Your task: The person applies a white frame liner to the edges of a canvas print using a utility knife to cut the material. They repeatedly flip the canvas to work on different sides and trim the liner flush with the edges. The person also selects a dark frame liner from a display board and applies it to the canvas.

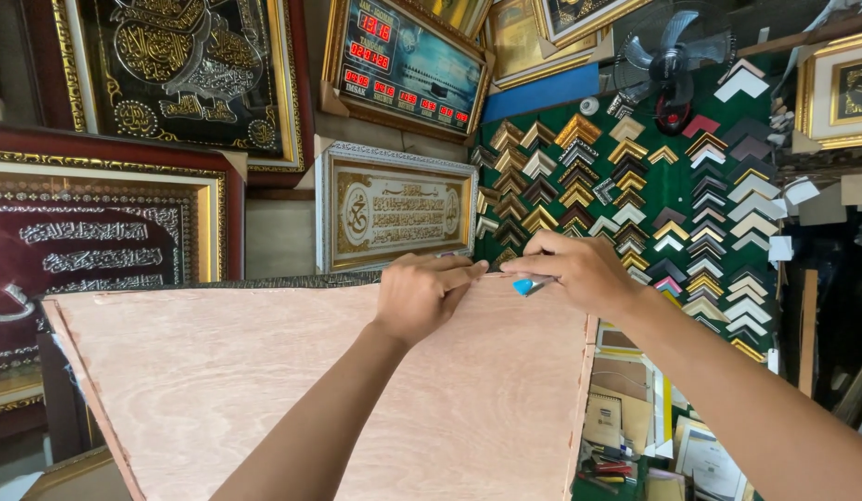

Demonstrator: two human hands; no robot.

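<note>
The plywood board (264, 371) is pale pinkish wood, matt, with fine wavy grain; its cut edge at 3 o'clock is rough and chipped. Along its far edge runs a dark, textured frame moulding (217, 281) with a dull metallic sheen. The right hand (579, 269) pinches a small glossy blue plastic piece (523, 287); the left hand (421, 292) presses bare on the wood. At 1 o'clock, corner samples (635, 186) of moulding look gilded, silvered or lacquered, on a matt green cloth-like backing. At 9 o'clock, a framed panel (88, 250) shows maroon velvety fabric inside shiny gold trim.
</note>
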